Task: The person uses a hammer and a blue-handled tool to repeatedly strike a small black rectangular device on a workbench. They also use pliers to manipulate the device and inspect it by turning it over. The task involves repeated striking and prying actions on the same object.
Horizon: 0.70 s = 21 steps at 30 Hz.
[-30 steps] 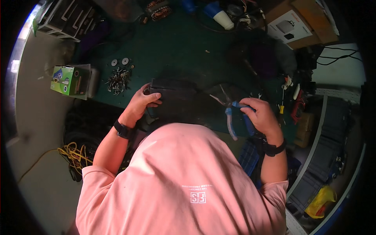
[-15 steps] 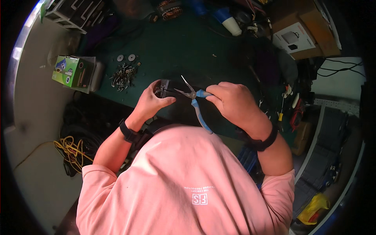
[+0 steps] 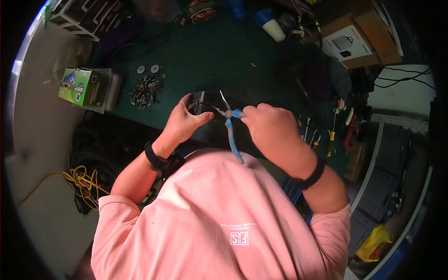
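Note:
My left hand [image 3: 183, 121] is closed around a dark piece with a light edge and what looks like a small coil spring [image 3: 195, 103]; its far side blends into the dark background. In my right hand [image 3: 270, 123] are long-nose pliers [image 3: 228, 114] with blue and grey handles. I grip them by one handle only, while the other handle hangs free toward my shirt. Their jaws stand wide apart. One jaw points at the piece in my left hand, close to my left thumb; whether it touches cannot be made out.
A pile of screws [image 3: 145, 92] and two washers [image 3: 155, 68] lie on the green table [image 3: 205, 51], beside a green box [image 3: 77, 87]. Right of my arm are a yellow-handled screwdriver [image 3: 332, 135] and a red tool [image 3: 351, 136]. A cardboard box [image 3: 373, 35] stands far right.
The pliers and my right hand have shifted slightly left, nearer the dark piece. My left hand still holds that piece, turned a little.

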Tool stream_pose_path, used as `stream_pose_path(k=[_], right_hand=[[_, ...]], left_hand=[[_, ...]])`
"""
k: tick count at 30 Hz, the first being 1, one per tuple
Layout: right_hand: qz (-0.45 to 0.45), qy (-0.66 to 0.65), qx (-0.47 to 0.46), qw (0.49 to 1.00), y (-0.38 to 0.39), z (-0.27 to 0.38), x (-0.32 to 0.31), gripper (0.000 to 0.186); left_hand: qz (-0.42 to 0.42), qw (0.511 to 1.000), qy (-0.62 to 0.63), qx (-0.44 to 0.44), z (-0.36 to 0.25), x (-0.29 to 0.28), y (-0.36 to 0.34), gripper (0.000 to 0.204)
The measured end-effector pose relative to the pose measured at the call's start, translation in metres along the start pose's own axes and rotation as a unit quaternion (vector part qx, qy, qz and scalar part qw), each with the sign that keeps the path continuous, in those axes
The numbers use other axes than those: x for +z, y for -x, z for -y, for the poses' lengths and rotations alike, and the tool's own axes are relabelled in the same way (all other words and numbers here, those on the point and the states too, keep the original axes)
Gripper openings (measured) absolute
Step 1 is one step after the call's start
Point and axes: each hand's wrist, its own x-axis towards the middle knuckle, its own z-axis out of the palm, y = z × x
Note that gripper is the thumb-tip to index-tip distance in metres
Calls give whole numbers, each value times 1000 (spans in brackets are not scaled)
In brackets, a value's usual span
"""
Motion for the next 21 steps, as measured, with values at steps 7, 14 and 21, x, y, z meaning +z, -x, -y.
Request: stream_pose_path(k=[7, 14, 21], right_hand=[[-39, 31, 31, 998, -7, 18, 26, 7], [-41, 10, 43, 998, -24, 14, 37, 9], [-41, -28, 34, 998, -25, 1, 41, 15]], left_hand=[[3, 995, 84, -60, 4, 4, -5, 80], [32, 995, 88, -41, 5, 7, -5, 81], [74, 992, 75, -64, 4, -3, -10, 85]])
